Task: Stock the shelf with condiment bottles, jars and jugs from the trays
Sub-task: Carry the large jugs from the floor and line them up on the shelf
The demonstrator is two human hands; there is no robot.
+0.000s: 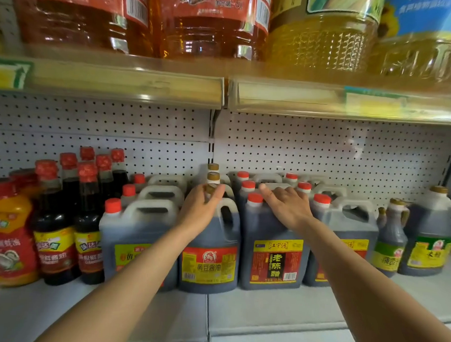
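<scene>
- The left hand (201,207) curls its fingers around the gold cap at the neck of the soy sauce jug (210,250), which stands in the front row of the lower shelf (278,306).
- This jug has a red and yellow label and a white handle, and two more gold-capped jugs stand in line behind it.
- The right hand (286,205) lies flat with straight fingers on top of the vinegar jug (272,250), just beside the soy sauce jug; it grips nothing.
- The vinegar jug has a red cap and a dark label with a yellow frame, and it touches the soy sauce jug on its left side.
- More red-capped jugs (139,234) stand to the left and at the right, also in rows going back.
- Tall dark bottles (55,230) with red foil tops stand further left, next to a yellow jar (8,236) with a red lid.
- On the upper shelf stand big oil jugs (215,23).
</scene>
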